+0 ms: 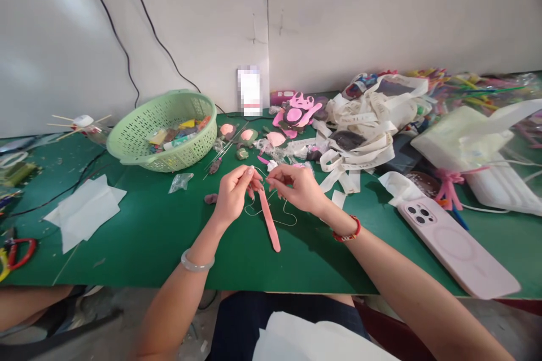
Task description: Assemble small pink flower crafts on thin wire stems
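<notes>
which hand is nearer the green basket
Left. The left hand is to the right of the basket and nearer the person; the right hand is farther right, past the left.

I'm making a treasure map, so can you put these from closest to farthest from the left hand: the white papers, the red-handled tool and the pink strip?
In the head view:
1. Pink strip: upper end by the fingertips of the left hand.
2. White papers: off to the left.
3. Red-handled tool: farther left, at the picture's edge.
</notes>
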### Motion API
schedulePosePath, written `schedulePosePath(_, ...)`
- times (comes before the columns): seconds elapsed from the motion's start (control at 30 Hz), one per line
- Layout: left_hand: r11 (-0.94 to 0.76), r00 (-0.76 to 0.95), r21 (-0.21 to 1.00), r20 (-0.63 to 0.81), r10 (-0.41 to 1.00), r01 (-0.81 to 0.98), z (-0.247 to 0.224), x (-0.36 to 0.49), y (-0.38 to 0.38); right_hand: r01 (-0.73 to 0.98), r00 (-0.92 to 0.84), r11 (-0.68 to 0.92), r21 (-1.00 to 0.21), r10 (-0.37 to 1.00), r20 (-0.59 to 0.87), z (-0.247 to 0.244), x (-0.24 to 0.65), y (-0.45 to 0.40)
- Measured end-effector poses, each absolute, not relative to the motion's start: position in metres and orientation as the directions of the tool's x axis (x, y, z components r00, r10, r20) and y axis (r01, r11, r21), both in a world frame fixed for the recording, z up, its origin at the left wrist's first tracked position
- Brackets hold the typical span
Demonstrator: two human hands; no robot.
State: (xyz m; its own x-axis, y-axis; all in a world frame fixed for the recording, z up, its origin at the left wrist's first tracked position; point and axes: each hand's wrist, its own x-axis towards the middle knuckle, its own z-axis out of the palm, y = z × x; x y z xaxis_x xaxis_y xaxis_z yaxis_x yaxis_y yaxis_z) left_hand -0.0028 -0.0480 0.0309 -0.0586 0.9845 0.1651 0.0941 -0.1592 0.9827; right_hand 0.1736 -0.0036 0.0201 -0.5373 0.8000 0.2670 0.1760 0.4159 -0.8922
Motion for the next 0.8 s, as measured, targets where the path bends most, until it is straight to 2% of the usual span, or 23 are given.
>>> schedulePosePath(0.17, -0.197, -0.101, 0.98, 0.195, 0.976, -0.009, 0.03, 0.001, -0.05, 0.194, -0.521, 0.467, -0.863, 0.794, 0.313, 0.02, 0.173, -0.004)
schedulePosePath(0.33, -0.056, -0.009, 0.991, 0.055, 0.998, -0.123, 0.034, -0.001, -0.05, 0.191, -0.519, 0.488, -0.852, 0.787, 0.334, 0.018, 0.174, -0.003)
schedulePosePath(0.47, -0.01, -0.016, 0.99, 0.008, 1.0, -0.14, 0.035, -0.003, -0.05, 0.203, -0.535, 0.502, -0.841, 0.776, 0.334, 0.015, 0.174, -0.004)
schedulePosePath(0.53, -0.015, -0.045, 0.997, 0.011, 0.999, -0.081, 0.034, -0.005, -0.049, 0.199, -0.537, 0.502, -0.842, 0.774, 0.335, 0.014, 0.174, -0.003)
schedulePosePath(0.7, -0.024, -0.025, 0.974, 0.03, 0.999, 0.225, 0.031, -0.016, -0.052, 0.198, -0.496, 0.443, -0.875, 0.815, 0.3, 0.015, 0.174, -0.001)
schedulePosePath(0.8, -0.002, 0.043, 0.973, -0.008, 0.999, 0.231, 0.03, -0.018, -0.054, 0.19, -0.477, 0.4, -0.896, 0.836, 0.272, 0.017, 0.175, -0.001)
